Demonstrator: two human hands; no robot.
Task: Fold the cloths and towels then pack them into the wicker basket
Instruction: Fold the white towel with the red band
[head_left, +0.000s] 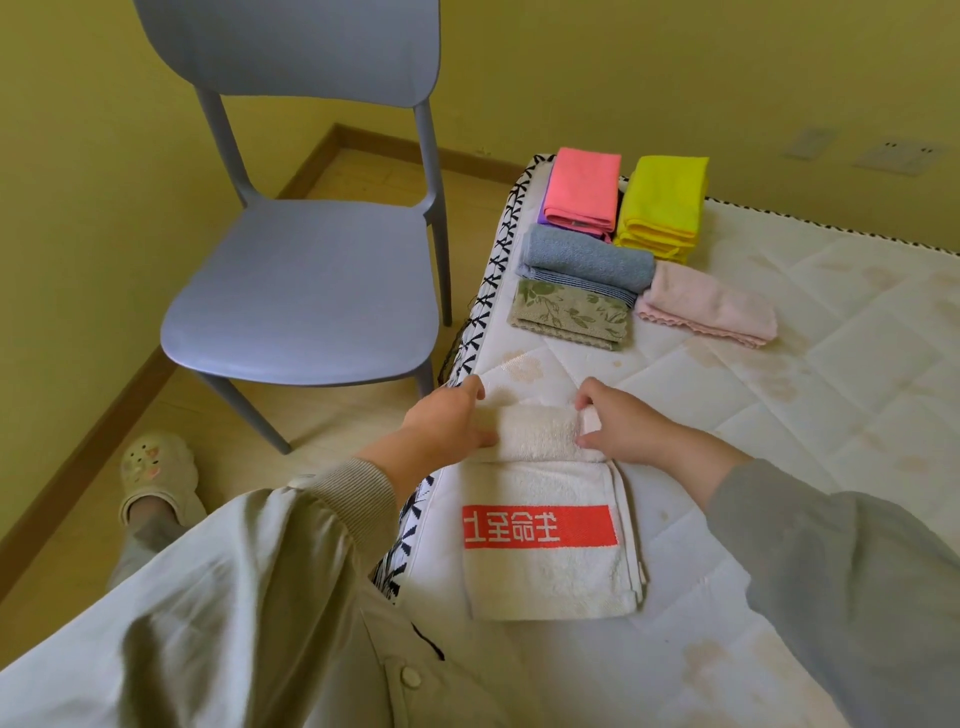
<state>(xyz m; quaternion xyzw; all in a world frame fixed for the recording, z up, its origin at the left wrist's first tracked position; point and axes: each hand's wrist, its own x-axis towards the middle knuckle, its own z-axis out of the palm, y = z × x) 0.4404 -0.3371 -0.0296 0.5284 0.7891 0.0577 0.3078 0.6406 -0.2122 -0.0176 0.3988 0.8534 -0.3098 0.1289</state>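
A white towel (550, 577) with a red printed band lies on the mattress (779, 415) in front of me, its far end turned over into a roll. My left hand (449, 415) holds the left end of that roll, thumb and fingers around it. My right hand (621, 423) pinches the right end. Farther back lie folded cloths: a pink one (584, 187) on a purple one, a yellow one (665, 205), a blue towel (592, 262), a green floral cloth (571, 314) and a pale pink towel (709, 304). No wicker basket is in view.
A grey-blue plastic chair (306, 275) stands on the floor left of the mattress. My slippered foot (156, 478) rests on the floor at lower left. The mattress edge with black-and-white trim (488, 306) runs beside the chair. Yellow walls close the corner behind.
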